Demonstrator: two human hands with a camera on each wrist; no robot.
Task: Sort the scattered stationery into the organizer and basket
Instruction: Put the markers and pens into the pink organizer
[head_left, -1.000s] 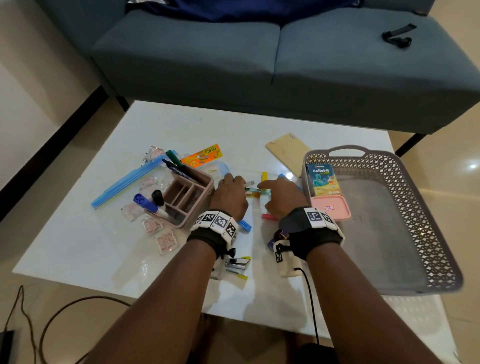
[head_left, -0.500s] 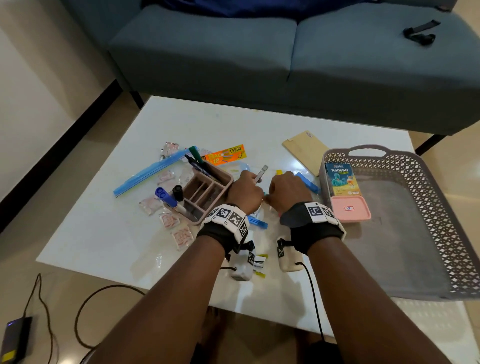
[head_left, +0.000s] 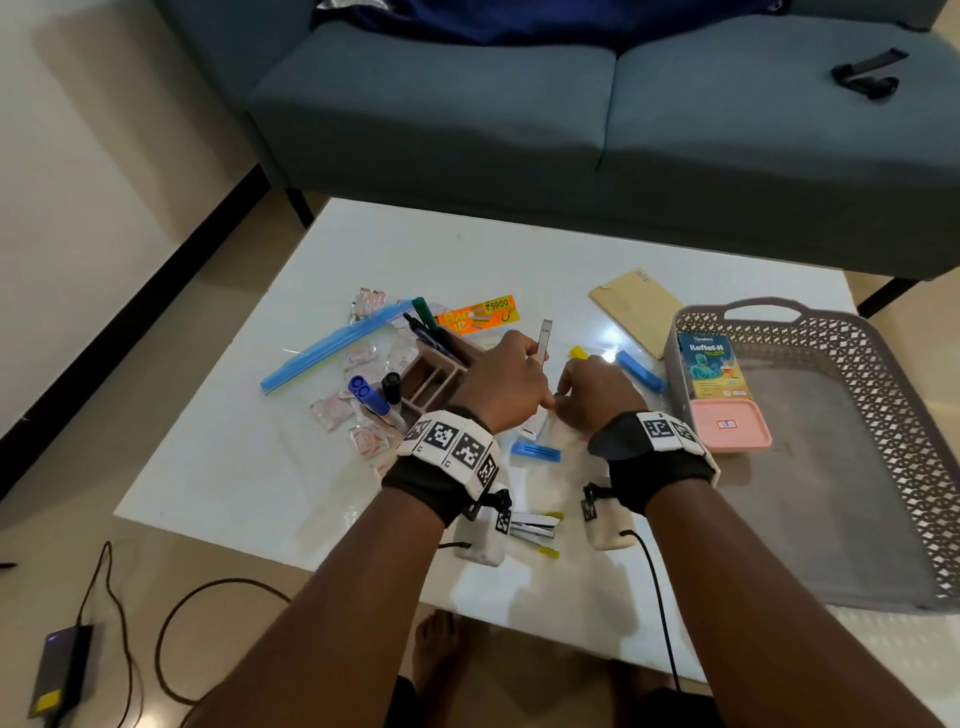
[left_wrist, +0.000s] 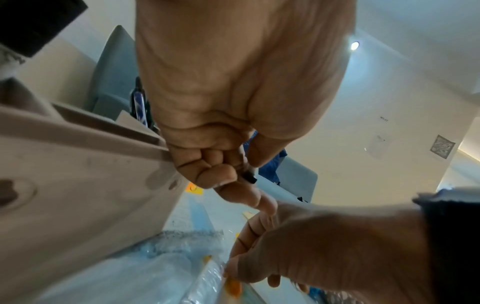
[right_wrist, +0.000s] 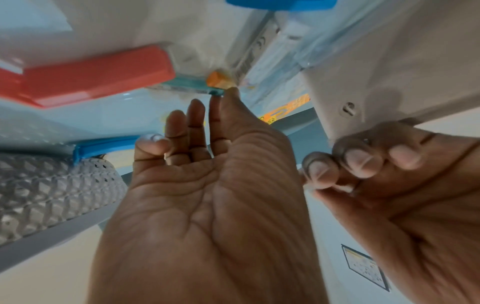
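Note:
My left hand (head_left: 511, 384) grips a slim grey stick-like item (head_left: 544, 340), held nearly upright just right of the pink-brown organizer (head_left: 415, 371). In the left wrist view the fingers (left_wrist: 221, 164) are curled tightly round it. My right hand (head_left: 592, 397) is beside it, low over the table. Its thumb and forefinger pinch the orange-capped end of a teal pen (right_wrist: 217, 82) that lies on clear plastic wrap. The grey lattice basket (head_left: 883, 364) stands to the right.
Pens and markers (head_left: 363, 395) fill the organizer. A blue zip bag (head_left: 332, 345), sachets, an orange label, a tan envelope (head_left: 634, 306), blue clips (head_left: 535, 452) and a stapler (head_left: 532, 525) lie around. A medicine box (head_left: 709, 364) and pink box (head_left: 730, 428) sit in the basket.
My left hand has picked the grey item up off the table and raised it upright. My right hand has drawn in close beside the left.

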